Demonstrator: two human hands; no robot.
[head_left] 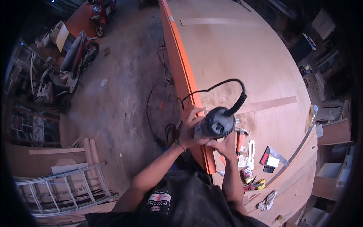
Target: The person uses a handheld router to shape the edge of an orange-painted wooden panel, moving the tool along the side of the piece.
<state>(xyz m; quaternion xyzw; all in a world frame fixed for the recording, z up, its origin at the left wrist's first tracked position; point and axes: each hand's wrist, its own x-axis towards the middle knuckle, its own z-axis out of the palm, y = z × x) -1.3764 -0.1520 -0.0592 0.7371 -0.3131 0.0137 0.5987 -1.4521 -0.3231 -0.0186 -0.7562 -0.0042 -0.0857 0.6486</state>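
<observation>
A black-and-grey handheld power trimmer (217, 123) stands at the near part of a long orange board (176, 49), its black cord looping up from the top. My left hand (189, 130) is wrapped round the tool's left side, fingertips reaching up along the orange board. My right hand (223, 146) grips the tool low on its right, partly hidden by the body. The tool's base is hidden. Just right of it on the plywood lie a hammer (239, 144), a white slotted plate (251, 153), a square (279, 157) and a yellow tape measure (260, 184).
The plywood work surface (242, 53) fills the right, with loose strips and a crumpled cloth (266, 200). A concrete floor with trailing cords runs left of the board. Parked scooters (73, 56) stand at upper left, an aluminium ladder (60, 173) at lower left, wooden boxes (332, 132) far right.
</observation>
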